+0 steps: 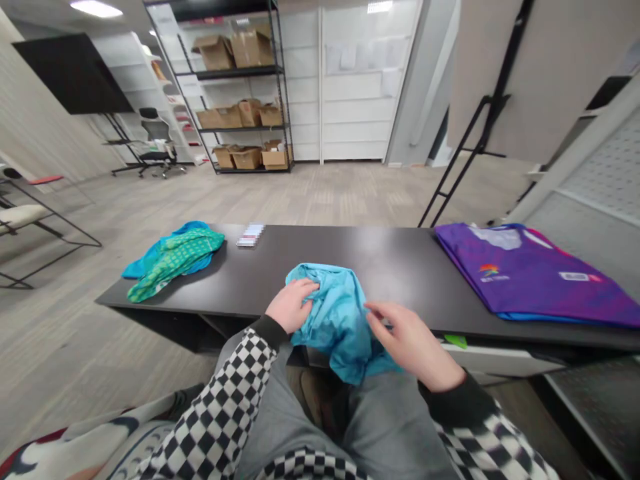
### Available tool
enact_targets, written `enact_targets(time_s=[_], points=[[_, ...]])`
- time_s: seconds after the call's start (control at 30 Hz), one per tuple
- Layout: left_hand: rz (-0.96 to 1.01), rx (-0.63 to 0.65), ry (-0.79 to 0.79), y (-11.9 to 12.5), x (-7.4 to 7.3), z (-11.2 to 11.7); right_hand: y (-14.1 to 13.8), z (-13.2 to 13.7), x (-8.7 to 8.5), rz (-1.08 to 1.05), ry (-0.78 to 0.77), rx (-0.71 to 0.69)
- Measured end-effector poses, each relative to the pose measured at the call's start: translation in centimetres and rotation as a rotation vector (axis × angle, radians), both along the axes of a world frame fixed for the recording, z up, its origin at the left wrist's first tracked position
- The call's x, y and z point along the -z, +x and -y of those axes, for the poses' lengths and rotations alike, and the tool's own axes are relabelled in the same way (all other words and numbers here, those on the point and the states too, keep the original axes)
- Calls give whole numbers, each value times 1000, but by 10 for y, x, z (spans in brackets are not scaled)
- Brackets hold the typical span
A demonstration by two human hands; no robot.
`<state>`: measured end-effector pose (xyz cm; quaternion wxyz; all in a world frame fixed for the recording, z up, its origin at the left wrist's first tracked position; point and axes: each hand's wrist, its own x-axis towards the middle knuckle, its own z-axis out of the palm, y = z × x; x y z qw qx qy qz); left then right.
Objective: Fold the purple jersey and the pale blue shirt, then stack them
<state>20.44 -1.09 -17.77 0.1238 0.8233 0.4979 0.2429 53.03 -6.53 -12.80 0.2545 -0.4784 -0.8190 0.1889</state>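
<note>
A crumpled light blue cloth garment [333, 313] lies over the table's near edge and hangs down toward my lap; its exact kind is unclear in the folds. My left hand [294, 303] is closed on its upper left part, fingers curled over the fabric. At the garment's right side is my right hand [407, 337], its fingertips at the fabric's edge. A gap shows between that thumb and the fingers, so this hand looks open.
The dark table [400, 267] bears a rumpled green and blue cloth [180, 257] at left and a small blurred card-like item [251, 235] behind. Flat purple shirts [535, 280] lie at right. Beyond stand a shelf with cardboard boxes [247, 157] and a black stand [480, 127].
</note>
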Motion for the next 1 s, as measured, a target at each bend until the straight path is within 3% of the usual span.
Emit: enact_targets(time_s=[0.1, 0.2, 0.27, 0.4, 0.53, 0.7, 0.77, 0.83, 0.9, 1.0], points=[[-18, 222, -81, 32, -3, 0, -9, -32, 7, 81, 67, 53], [-2, 279, -138, 32, -5, -2, -10, -52, 18, 295, -61, 42], [3, 180, -139, 12, -5, -5, -3, -56, 24, 366, -136, 79], [-51, -111, -133, -50, -4, -13, 16, -57, 28, 393, -155, 161], [-73, -231, -152, -101, -1, -20, 35, -70, 25, 433, -182, 233], [-55, -366, -158, -125, -2, -23, 59, -94, 18, 412, -265, 226], [-98, -489, -100, -113, -6, -23, 64, -97, 17, 400, -280, 193], [-123, -544, 39, -83, -13, -24, 63, -96, 17, 415, -269, 195], [-101, -413, 146, -39, -20, -26, 59, -93, 18, 439, -236, 212], [-83, -33, 10, 35, -28, -32, 54, -88, 20, 439, -187, 220]])
